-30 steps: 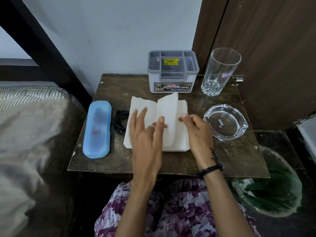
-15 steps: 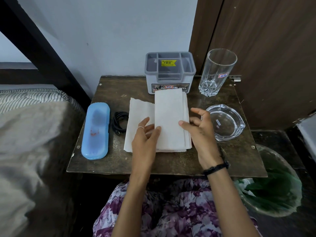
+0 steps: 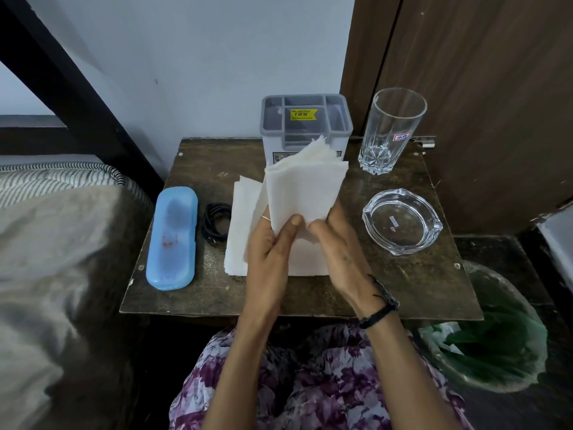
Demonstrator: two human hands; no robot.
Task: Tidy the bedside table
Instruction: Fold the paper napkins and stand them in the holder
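My left hand (image 3: 269, 246) pinches the lower corner of a folded napkin wad (image 3: 302, 193), thumb on top, fingers hidden behind the paper. My right hand (image 3: 338, 246) grips the same corner from the other side, its fingertips buried under the fold. The wad is lifted over the table (image 3: 403, 283), tilted, above more napkins (image 3: 238, 243) lying flat. It covers the organizer's (image 3: 307, 122) front label.

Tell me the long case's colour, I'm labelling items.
Light blue, with small reddish marks; the long case shows clearly in the head view.
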